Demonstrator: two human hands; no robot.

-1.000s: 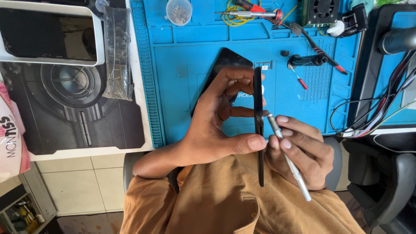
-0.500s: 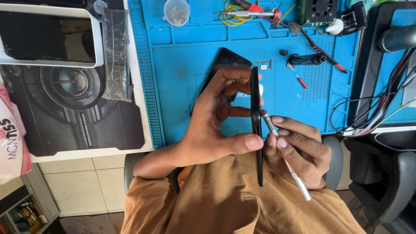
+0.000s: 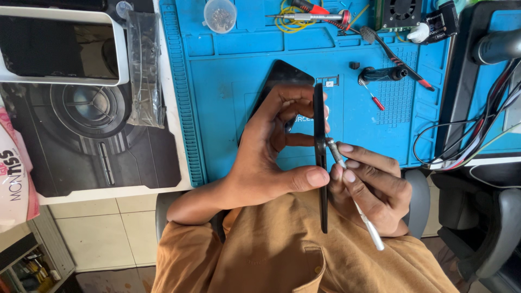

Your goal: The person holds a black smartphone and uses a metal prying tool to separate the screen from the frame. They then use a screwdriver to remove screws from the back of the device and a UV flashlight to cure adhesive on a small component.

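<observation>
Black phone [image 3: 320,163] edge-on, left hand [image 3: 271,157]

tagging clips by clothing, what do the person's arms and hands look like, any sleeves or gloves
Both hands are bare: no gloves, rings or watch visible on the left hand or right hand. The left forearm is uncovered. A tan-brown button-up shirt with a chest pocket covers the torso; its sleeves sit above the elbow.

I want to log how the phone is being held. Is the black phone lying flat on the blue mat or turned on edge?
On edge: the left hand holds the black phone above the blue mat, only its thin side showing.
</observation>
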